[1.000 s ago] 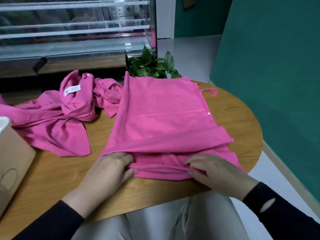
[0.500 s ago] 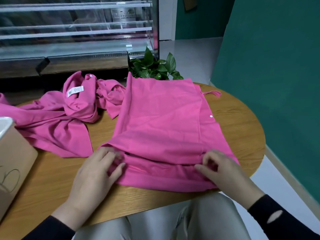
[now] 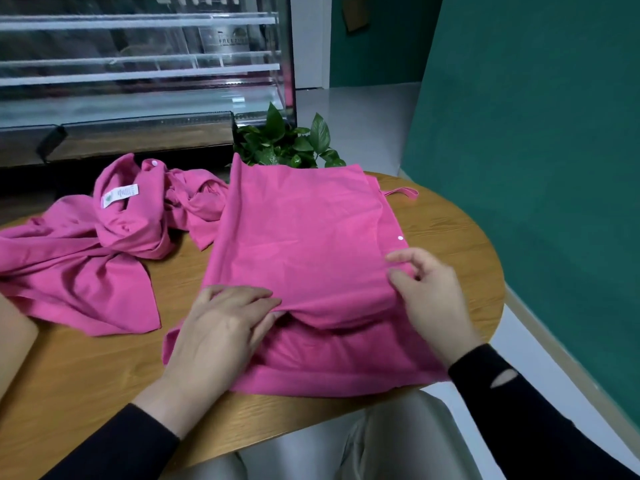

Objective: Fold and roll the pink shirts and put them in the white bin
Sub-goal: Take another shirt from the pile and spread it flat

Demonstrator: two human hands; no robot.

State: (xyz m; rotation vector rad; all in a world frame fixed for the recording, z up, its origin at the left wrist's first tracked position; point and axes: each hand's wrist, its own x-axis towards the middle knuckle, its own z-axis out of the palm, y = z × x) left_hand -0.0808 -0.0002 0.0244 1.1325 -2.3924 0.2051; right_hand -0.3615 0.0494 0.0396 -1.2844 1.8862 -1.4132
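Head view is showing a folded pink shirt lying flat on the round wooden counter, where the left hand is gripping its near folded edge with fingers curled under the cloth and the right hand is pinching the shirt's right edge. A second pink shirt is lying crumpled to the left, its white neck label bearing print too small to read. Behind it, a glass display case is showing a sign with partly legible letters "FREE", and a leafy plant is sitting beside it.
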